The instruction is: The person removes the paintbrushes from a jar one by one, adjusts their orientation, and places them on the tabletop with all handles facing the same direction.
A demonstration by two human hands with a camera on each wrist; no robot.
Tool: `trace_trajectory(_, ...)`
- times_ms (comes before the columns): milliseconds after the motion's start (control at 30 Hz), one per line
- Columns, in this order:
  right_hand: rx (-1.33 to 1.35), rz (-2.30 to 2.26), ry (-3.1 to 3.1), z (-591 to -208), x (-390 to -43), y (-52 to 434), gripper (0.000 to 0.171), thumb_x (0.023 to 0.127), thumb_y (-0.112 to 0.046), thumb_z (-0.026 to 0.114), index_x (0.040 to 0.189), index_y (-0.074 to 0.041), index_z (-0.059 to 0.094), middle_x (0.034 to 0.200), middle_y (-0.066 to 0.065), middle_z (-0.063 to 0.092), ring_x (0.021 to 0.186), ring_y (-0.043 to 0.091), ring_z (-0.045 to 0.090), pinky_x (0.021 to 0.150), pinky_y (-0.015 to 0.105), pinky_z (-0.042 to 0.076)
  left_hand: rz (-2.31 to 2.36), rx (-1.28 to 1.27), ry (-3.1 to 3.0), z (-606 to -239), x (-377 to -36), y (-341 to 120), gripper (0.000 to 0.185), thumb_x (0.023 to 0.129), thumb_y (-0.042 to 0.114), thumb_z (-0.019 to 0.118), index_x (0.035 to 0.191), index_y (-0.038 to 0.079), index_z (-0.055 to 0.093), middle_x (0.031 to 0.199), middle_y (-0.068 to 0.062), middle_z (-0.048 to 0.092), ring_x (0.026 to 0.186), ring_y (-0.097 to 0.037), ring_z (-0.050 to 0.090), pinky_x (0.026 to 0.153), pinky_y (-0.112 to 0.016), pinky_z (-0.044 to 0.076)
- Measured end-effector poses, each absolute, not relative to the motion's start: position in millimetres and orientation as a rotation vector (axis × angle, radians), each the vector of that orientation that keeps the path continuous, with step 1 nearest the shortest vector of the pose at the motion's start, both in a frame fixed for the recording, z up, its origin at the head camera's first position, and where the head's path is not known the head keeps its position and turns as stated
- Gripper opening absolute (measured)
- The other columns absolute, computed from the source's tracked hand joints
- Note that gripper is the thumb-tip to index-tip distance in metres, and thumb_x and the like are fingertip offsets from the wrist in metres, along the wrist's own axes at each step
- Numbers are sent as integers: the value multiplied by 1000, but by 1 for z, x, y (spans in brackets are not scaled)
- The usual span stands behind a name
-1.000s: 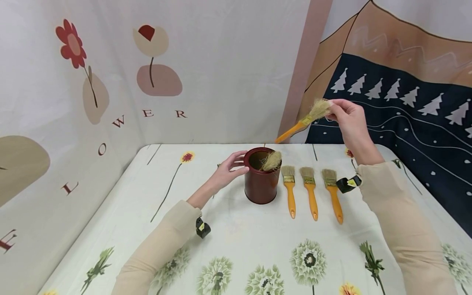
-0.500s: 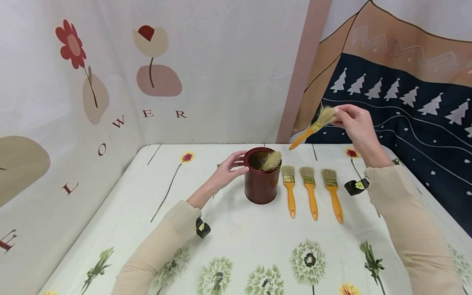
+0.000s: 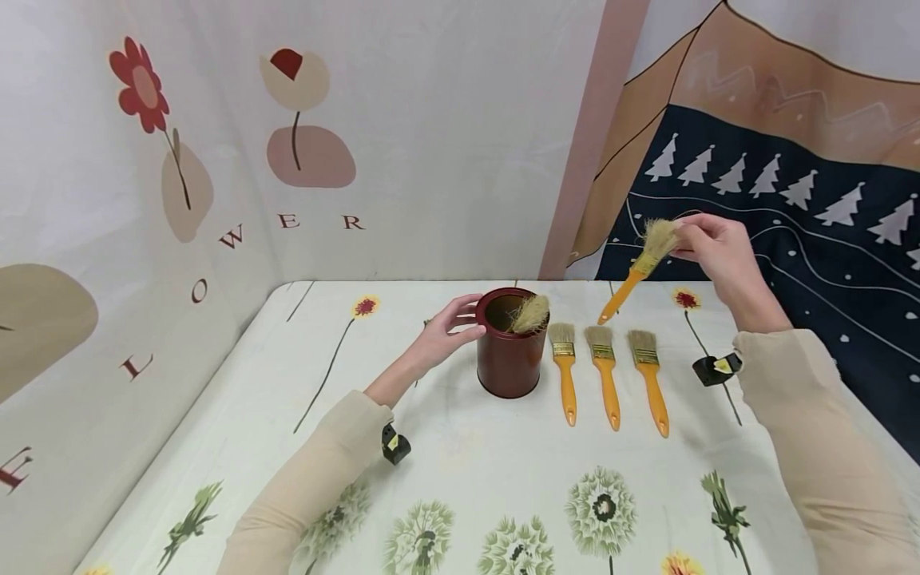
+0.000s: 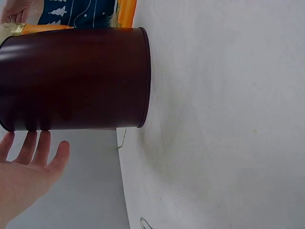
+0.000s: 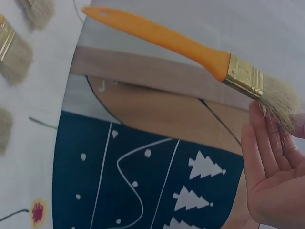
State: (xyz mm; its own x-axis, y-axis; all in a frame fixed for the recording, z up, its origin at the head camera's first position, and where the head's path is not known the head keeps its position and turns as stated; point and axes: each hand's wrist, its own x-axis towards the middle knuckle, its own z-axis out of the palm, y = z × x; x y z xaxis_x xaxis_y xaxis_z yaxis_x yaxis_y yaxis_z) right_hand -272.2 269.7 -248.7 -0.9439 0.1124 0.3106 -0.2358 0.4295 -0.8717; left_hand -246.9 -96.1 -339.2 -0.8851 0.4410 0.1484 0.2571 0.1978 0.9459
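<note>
**A:** what kind of room am I seeing on my feed?

**B:** looks like a staged recording booth to me. Printed flower sheets (image 3: 216, 160) and a pine-tree cloth (image 3: 791, 208) hang as walls, and a dandelion-print cover is on the desk (image 3: 460, 479).

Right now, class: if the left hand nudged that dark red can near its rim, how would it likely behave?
The can stands tall and upright, so a push from the left hand might tip it. It looks rigid, and seemingly light, holding only a brush.
</note>
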Motion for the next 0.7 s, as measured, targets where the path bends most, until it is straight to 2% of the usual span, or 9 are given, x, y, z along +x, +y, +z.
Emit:
trace_trajectory(200,91,1527,-2415,-251,-271,283,24,92,-19,41,98,-1,55,89,-1,54,72,4,57,65,12,46,1782,690,2299,-339,-247,-96,54,87,14,56,135,6,32,129,-15,39,116,-28,39,90,-36,39)
trace_trajectory(467,77,1347,-2612,-258,-271,301,42,93,-26,36,111,11,46,94,9,51,67,0,54,63,15,47,1795,709,2296,-340,-247,-96,54,87,12,56,134,4,32,128,-16,40,116,-28,38,91,-36,38)
trace_trajectory(700,124,1330,-2780,-266,-273,320,43,93,-22,37,112,16,44,81,-1,56,64,3,56,62,19,49,1791,718,2296,-340,-248,-96,54,87,12,56,134,4,32,128,-16,40,116,-28,39,91,-36,38)
